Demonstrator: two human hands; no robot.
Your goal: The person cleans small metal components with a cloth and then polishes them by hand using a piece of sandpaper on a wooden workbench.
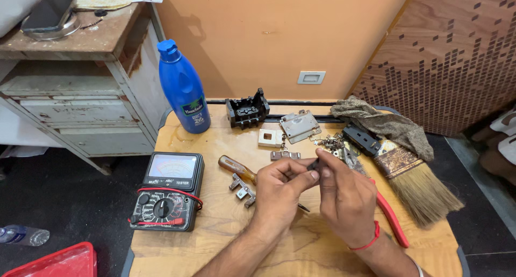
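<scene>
both hands meet above the table [177, 255] centre. left hand [277, 188] and right hand [346, 199] pinch one small dark part [313, 167] between fingertips. judged light, rigid, easily dropped: grip its edges. screwdriver [236, 168] lies just beside the left hand.

A blue bottle [183, 89], a black multimeter [167, 191] with red leads, an amber-handled screwdriver [237, 169] and red-handled pliers [391, 215] lie on pale wood-grain table [215, 250].
</scene>
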